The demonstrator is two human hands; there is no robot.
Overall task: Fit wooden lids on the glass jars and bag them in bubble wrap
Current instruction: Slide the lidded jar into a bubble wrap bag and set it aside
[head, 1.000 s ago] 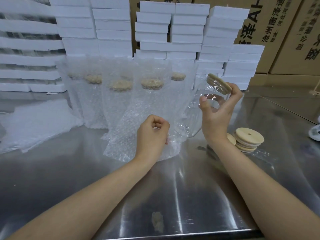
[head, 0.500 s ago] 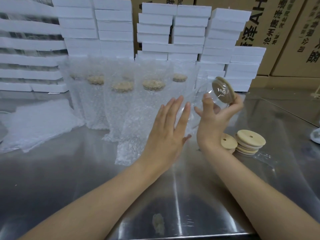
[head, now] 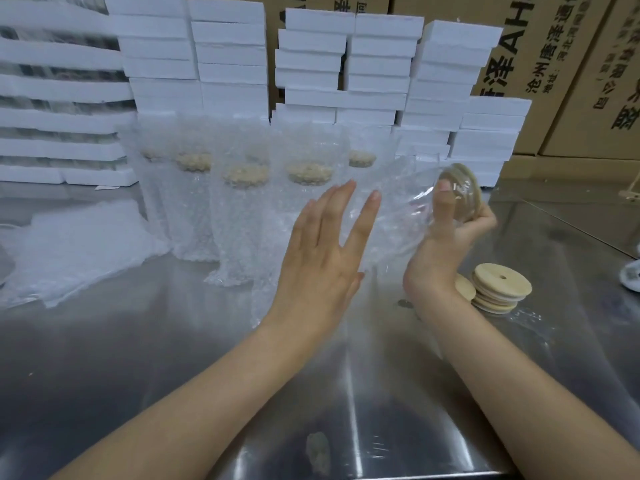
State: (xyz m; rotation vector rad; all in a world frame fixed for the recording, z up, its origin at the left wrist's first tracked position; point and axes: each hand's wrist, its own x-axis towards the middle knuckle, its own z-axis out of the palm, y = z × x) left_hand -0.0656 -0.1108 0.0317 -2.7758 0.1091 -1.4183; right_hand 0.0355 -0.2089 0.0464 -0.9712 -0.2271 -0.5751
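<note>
Glass jar [head: 407, 206] in right hand [head: 446, 244]; cardboard boxes [head: 568, 109] read "沧州".

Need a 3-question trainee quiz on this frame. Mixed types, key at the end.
1. True or false: the left hand is open, fingers straight.
2. Short answer: which hand holds the jar?
3. Pick one. The spare lids are: A) stacked on the table beside the right wrist; B) in the left hand; C) inside the jar.

Key
1. True.
2. The right hand. The jar is tilted, with a lid at its mouth.
3. A.
</note>
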